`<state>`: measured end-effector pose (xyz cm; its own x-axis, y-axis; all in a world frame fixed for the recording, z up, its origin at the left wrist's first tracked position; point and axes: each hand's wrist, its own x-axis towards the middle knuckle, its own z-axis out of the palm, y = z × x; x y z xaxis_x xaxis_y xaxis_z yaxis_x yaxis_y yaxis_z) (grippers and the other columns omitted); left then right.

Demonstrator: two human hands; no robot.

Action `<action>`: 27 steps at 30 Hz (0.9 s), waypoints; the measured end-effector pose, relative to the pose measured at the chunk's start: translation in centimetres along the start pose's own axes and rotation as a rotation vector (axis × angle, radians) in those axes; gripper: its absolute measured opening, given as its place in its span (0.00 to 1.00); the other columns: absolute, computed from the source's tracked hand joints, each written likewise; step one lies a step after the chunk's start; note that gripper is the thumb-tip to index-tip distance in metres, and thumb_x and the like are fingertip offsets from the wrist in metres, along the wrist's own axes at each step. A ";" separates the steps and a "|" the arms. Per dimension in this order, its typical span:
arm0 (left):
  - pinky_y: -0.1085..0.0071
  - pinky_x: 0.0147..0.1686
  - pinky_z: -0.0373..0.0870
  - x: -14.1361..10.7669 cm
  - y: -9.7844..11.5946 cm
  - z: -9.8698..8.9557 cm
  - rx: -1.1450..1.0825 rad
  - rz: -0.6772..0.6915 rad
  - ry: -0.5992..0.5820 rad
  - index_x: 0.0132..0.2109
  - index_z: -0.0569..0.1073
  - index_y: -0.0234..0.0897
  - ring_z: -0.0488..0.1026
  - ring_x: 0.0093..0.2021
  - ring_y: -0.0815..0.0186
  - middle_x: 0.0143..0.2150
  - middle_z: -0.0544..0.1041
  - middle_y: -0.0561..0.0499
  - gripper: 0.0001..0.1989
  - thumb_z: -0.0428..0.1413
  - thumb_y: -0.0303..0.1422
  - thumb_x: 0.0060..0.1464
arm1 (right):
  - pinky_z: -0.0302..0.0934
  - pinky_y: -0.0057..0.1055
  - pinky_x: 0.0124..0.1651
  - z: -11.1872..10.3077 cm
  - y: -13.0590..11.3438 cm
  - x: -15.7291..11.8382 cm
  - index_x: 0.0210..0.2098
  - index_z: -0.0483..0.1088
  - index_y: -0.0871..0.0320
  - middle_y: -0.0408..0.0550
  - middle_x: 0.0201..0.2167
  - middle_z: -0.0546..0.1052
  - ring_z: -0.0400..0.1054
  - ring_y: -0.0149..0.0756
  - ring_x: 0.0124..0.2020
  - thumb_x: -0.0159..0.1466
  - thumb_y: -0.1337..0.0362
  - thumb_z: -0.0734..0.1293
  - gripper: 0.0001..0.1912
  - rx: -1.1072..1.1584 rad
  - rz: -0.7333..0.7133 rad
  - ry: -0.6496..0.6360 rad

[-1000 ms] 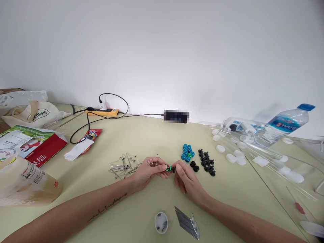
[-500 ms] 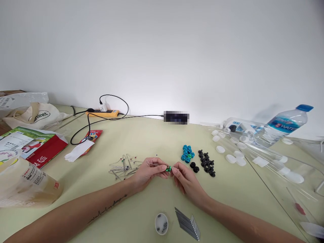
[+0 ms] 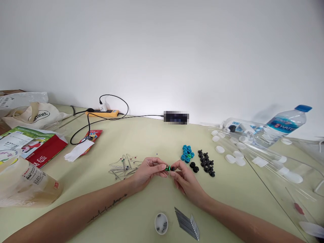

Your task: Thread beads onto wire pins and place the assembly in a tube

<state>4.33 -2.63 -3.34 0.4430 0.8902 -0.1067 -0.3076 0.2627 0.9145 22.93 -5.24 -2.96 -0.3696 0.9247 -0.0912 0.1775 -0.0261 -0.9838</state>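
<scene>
Stretching tabletop (image 3: pixel 141 135): pale yellow-green, meeting plain white wall (image 3: pixel 162 54) behind.
Left side: bearing translucent cup of brownish drink (image 3: pixel 48 190), red-and-green cardboard box (image 3: pixel 49 148), yellow power strip (image 3: pixel 111 113).
Left hand (image 3: pixel 148 172): pinching small green metallic piece (image 3: pixel 167 168), with thin metal rod (image 3: pixel 153 162) along the fingers.
Right hand (image 3: pixel 186 177): grasping small black piece (image 3: pixel 173 168), just beside the green one, between the hands.
Edges: leaving tabletop between hands and wall; holding round white cup (image 3: pixel 161 223) and bent grey metal rods (image 3: pixel 187 222) nearer; at right, seam (image 3: pixel 268 189) slanting past clear plastic tubes (image 3: pixel 268 158).
Black piece: covered half a second ago, now showing.
</scene>
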 end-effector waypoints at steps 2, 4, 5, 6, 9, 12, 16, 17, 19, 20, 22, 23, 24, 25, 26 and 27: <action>0.74 0.34 0.68 0.0 0.0 0.0 -0.003 -0.003 0.006 0.34 0.75 0.30 0.73 0.28 0.70 0.29 0.77 0.47 0.11 0.63 0.35 0.46 | 0.45 0.21 0.17 0.0 0.0 0.0 0.36 0.58 0.54 0.36 0.18 0.60 0.53 0.26 0.18 0.65 0.56 0.59 0.09 0.002 0.002 -0.004; 0.74 0.33 0.68 0.0 -0.1 -0.1 -0.005 -0.004 0.007 0.33 0.74 0.30 0.73 0.28 0.70 0.29 0.77 0.47 0.11 0.63 0.35 0.46 | 0.45 0.21 0.17 0.0 0.1 0.1 0.37 0.58 0.54 0.36 0.18 0.60 0.52 0.25 0.18 0.65 0.55 0.59 0.09 0.004 0.000 -0.006; 0.74 0.33 0.68 0.0 -0.1 -0.1 -0.006 -0.004 0.004 0.34 0.74 0.30 0.74 0.28 0.70 0.29 0.77 0.47 0.11 0.63 0.35 0.46 | 0.45 0.21 0.17 -0.1 0.1 0.1 0.37 0.58 0.54 0.35 0.18 0.60 0.52 0.25 0.18 0.65 0.55 0.59 0.09 0.004 0.000 -0.009; 0.74 0.33 0.68 0.0 -0.1 -0.1 -0.006 -0.005 0.000 0.34 0.74 0.30 0.74 0.28 0.70 0.29 0.77 0.47 0.11 0.63 0.34 0.46 | 0.45 0.20 0.17 -0.1 0.1 0.1 0.37 0.58 0.54 0.35 0.18 0.60 0.52 0.25 0.18 0.66 0.55 0.59 0.09 0.004 -0.001 -0.012; 0.75 0.33 0.68 0.1 -0.2 -0.3 -0.003 -0.005 -0.008 0.34 0.75 0.30 0.74 0.28 0.70 0.30 0.77 0.48 0.10 0.62 0.34 0.47 | 0.45 0.20 0.17 0.0 0.1 0.2 0.37 0.58 0.54 0.35 0.18 0.59 0.52 0.25 0.18 0.66 0.55 0.59 0.09 0.005 -0.007 -0.015; 0.74 0.34 0.68 0.2 -0.2 -0.3 -0.005 -0.006 -0.013 0.34 0.75 0.30 0.74 0.29 0.70 0.29 0.77 0.48 0.10 0.62 0.34 0.48 | 0.45 0.20 0.17 0.0 0.0 0.2 0.37 0.58 0.54 0.35 0.19 0.59 0.53 0.25 0.18 0.66 0.56 0.59 0.09 0.011 -0.017 -0.015; 0.74 0.33 0.68 0.2 -0.3 -0.4 -0.007 -0.010 -0.021 0.35 0.75 0.30 0.74 0.29 0.69 0.29 0.77 0.48 0.10 0.62 0.34 0.48 | 0.46 0.20 0.17 0.0 0.0 0.2 0.36 0.58 0.55 0.35 0.20 0.59 0.52 0.24 0.18 0.66 0.57 0.59 0.08 0.022 -0.030 -0.021; 0.74 0.33 0.68 0.2 -0.3 -0.4 -0.007 -0.010 -0.022 0.35 0.75 0.30 0.74 0.29 0.69 0.29 0.77 0.47 0.10 0.62 0.34 0.48 | 0.46 0.20 0.17 0.0 0.0 0.2 0.36 0.58 0.55 0.35 0.20 0.59 0.52 0.24 0.18 0.66 0.57 0.59 0.08 0.027 -0.034 -0.021; 0.73 0.34 0.68 0.2 -0.3 -0.4 -0.006 -0.009 -0.021 0.35 0.75 0.30 0.74 0.29 0.69 0.29 0.77 0.47 0.10 0.62 0.34 0.48 | 0.46 0.20 0.17 0.0 0.0 0.2 0.36 0.58 0.55 0.35 0.21 0.59 0.53 0.24 0.18 0.66 0.57 0.60 0.08 0.032 -0.041 -0.020; 0.73 0.34 0.68 0.1 -0.3 -0.4 -0.006 -0.008 -0.022 0.35 0.75 0.30 0.74 0.29 0.69 0.29 0.77 0.47 0.10 0.62 0.34 0.48 | 0.45 0.21 0.17 0.0 0.0 0.2 0.36 0.58 0.55 0.35 0.21 0.59 0.52 0.24 0.18 0.65 0.57 0.60 0.08 0.032 -0.043 -0.019; 0.73 0.33 0.69 0.1 -0.3 -0.3 -0.004 -0.006 -0.027 0.34 0.75 0.30 0.74 0.29 0.68 0.29 0.77 0.47 0.10 0.62 0.34 0.47 | 0.45 0.21 0.17 0.0 0.0 0.2 0.36 0.59 0.55 0.35 0.20 0.59 0.52 0.23 0.17 0.65 0.58 0.60 0.08 0.026 -0.042 -0.016; 0.73 0.33 0.69 0.1 -0.2 -0.3 -0.003 -0.005 -0.030 0.34 0.75 0.30 0.74 0.29 0.68 0.29 0.77 0.47 0.10 0.62 0.34 0.48 | 0.45 0.21 0.17 0.0 0.0 0.2 0.36 0.59 0.55 0.35 0.19 0.59 0.51 0.23 0.17 0.65 0.58 0.60 0.08 0.022 -0.041 -0.014; 0.73 0.33 0.69 0.1 -0.2 -0.2 -0.002 -0.003 -0.033 0.34 0.75 0.30 0.74 0.30 0.68 0.29 0.77 0.47 0.10 0.62 0.34 0.48 | 0.44 0.21 0.17 0.0 0.0 0.2 0.36 0.59 0.55 0.34 0.19 0.59 0.51 0.23 0.17 0.65 0.58 0.60 0.08 0.019 -0.041 -0.013; 0.73 0.33 0.69 0.1 -0.2 -0.2 -0.002 -0.002 -0.037 0.34 0.75 0.30 0.74 0.30 0.68 0.29 0.77 0.47 0.09 0.62 0.33 0.47 | 0.44 0.21 0.17 0.0 0.0 0.2 0.35 0.59 0.55 0.34 0.18 0.59 0.50 0.23 0.16 0.65 0.58 0.60 0.08 0.019 -0.041 -0.014; 0.73 0.33 0.69 0.1 -0.2 -0.2 -0.003 -0.002 -0.038 0.34 0.75 0.30 0.74 0.30 0.68 0.29 0.77 0.47 0.09 0.62 0.33 0.47 | 0.44 0.21 0.17 0.0 0.0 0.2 0.35 0.59 0.55 0.34 0.18 0.59 0.50 0.23 0.16 0.65 0.58 0.60 0.08 0.020 -0.040 -0.015; 0.73 0.33 0.70 0.1 -0.1 -0.2 -0.005 -0.003 -0.038 0.33 0.75 0.30 0.74 0.29 0.68 0.29 0.77 0.48 0.09 0.63 0.32 0.47 | 0.44 0.21 0.17 -0.1 0.0 0.2 0.35 0.59 0.56 0.34 0.18 0.59 0.50 0.23 0.16 0.65 0.58 0.60 0.08 0.023 -0.040 -0.018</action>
<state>4.26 -2.56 -3.55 0.4758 0.8745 -0.0939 -0.3109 0.2671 0.9121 22.92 -5.03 -2.96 -0.3923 0.9182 -0.0539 0.1415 0.0023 -0.9899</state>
